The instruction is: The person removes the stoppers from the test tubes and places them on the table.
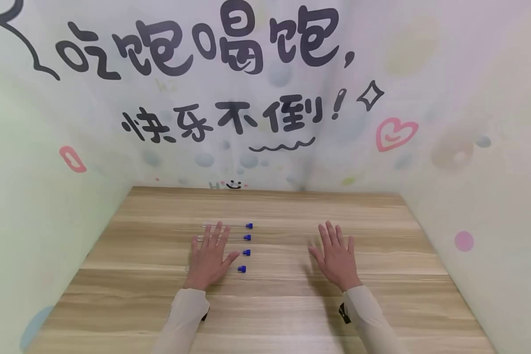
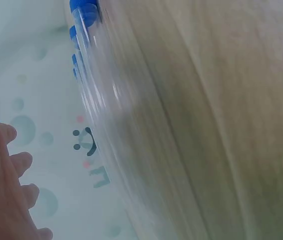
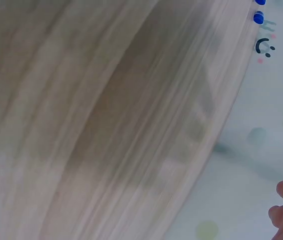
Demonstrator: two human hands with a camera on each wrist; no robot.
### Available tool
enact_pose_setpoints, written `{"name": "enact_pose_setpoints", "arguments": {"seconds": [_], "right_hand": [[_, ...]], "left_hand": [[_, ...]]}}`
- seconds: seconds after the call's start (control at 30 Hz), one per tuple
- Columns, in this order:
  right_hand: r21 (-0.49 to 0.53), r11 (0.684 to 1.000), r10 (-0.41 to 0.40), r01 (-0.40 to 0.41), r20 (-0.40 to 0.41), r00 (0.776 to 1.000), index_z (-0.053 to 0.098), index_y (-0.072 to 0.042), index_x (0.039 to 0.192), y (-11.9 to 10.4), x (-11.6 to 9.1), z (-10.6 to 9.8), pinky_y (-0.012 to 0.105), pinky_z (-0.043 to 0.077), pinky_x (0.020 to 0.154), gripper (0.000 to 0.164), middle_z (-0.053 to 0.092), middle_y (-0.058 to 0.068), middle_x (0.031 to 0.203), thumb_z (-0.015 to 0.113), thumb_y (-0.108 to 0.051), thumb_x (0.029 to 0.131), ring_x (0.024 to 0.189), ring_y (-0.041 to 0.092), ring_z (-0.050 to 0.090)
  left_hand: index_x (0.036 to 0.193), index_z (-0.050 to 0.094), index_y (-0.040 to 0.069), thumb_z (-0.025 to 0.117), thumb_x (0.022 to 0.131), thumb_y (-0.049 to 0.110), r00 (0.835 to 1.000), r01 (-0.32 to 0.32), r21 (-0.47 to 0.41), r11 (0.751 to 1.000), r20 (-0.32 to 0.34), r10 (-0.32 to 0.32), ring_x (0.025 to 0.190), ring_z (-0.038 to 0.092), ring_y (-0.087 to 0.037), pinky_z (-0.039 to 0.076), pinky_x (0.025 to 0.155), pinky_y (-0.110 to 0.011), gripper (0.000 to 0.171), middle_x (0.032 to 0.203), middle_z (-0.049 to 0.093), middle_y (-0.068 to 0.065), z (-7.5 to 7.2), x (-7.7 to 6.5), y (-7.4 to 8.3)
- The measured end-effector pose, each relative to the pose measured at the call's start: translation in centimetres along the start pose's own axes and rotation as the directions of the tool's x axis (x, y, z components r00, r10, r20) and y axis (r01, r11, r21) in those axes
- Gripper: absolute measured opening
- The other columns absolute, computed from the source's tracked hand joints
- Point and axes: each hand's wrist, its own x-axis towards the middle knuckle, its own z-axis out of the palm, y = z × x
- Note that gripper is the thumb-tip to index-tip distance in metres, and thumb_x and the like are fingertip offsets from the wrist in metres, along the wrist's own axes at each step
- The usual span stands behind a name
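Observation:
Several clear, slender tubes (image 1: 236, 239) with blue caps (image 1: 247, 237) lie side by side on the wooden table, caps pointing right. Over their clear ends is my left hand (image 1: 209, 258), palm down with fingers spread, hiding parts of the tubes in the head view. The left wrist view shows the nearest tube (image 2: 92, 60) apart from that hand, with more blue caps behind it. To the right of the row, my right hand (image 1: 338, 258) hovers palm down above bare wood, fingers straight, casting a shadow. Neither hand holds anything.
The wooden table (image 1: 283, 314) ends at a pale back wall (image 1: 181, 164) with black lettering. Pale side walls (image 1: 482, 196) flank it left and right. A cuff with a small dark object (image 1: 344, 313) shows at the right wrist.

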Motion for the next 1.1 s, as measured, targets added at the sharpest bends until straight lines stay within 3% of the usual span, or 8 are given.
{"name": "enact_pose_setpoints", "arguments": {"seconds": [0.13,0.4,0.53,0.73,1.1], "right_hand": [[0.022,1.000,-0.009,0.009,-0.022,1.000,0.030,-0.008,0.148,-0.6,-0.3,0.0,0.070,0.011,0.108,0.068,0.026,0.016,0.155,0.055,-0.040,0.094,0.143,0.040,0.022],[0.049,0.996,-0.068,0.071,-0.064,0.996,0.034,-0.006,0.146,-2.6,-0.8,0.1,0.070,0.022,0.104,0.065,0.034,0.018,0.151,0.058,-0.037,0.093,0.137,0.042,0.032],[0.065,0.995,-0.072,0.076,-0.066,0.995,0.036,-0.004,0.144,-3.4,-1.0,-0.1,0.069,0.025,0.103,0.064,0.036,0.019,0.149,0.059,-0.035,0.093,0.136,0.042,0.035],[0.067,0.991,-0.109,0.115,-0.089,0.990,0.041,-0.003,0.141,-4.5,-1.2,0.1,0.066,0.031,0.100,0.061,0.042,0.020,0.145,0.061,-0.032,0.092,0.133,0.041,0.039],[0.022,0.981,-0.189,0.194,-0.134,0.973,0.046,0.002,0.133,-6.2,-1.6,0.9,0.055,0.045,0.091,0.057,0.051,0.022,0.133,0.066,-0.028,0.089,0.121,0.037,0.051]], "left_hand": [[0.149,0.030,0.013,0.051,0.094,0.048,1.000,-0.009,-0.006,1.000,-0.001,0.009,0.144,0.019,-0.039,0.017,0.108,-0.068,0.068,0.156,0.026,-0.013,-0.6,-0.3,0.3],[0.144,0.040,0.013,0.055,0.093,0.046,0.996,-0.045,0.016,0.999,-0.073,0.046,0.137,0.035,-0.037,0.024,0.106,-0.066,0.062,0.149,0.040,-0.011,-1.9,-1.2,0.5],[0.138,0.047,0.009,0.057,0.092,0.045,0.992,-0.078,0.041,0.996,-0.099,0.081,0.129,0.045,-0.035,0.026,0.105,-0.064,0.059,0.142,0.048,-0.012,-1.7,-1.6,0.6],[0.135,0.049,0.009,0.061,0.090,0.043,0.987,-0.102,0.053,0.993,-0.119,0.108,0.123,0.049,-0.032,0.031,0.101,-0.063,0.057,0.136,0.053,-0.012,-1.2,-2.3,0.4],[0.127,0.057,0.012,0.065,0.089,0.036,0.990,-0.104,0.057,0.993,-0.085,0.109,0.111,0.057,-0.030,0.040,0.092,-0.055,0.046,0.120,0.061,-0.010,-0.2,-3.1,0.0]]}}
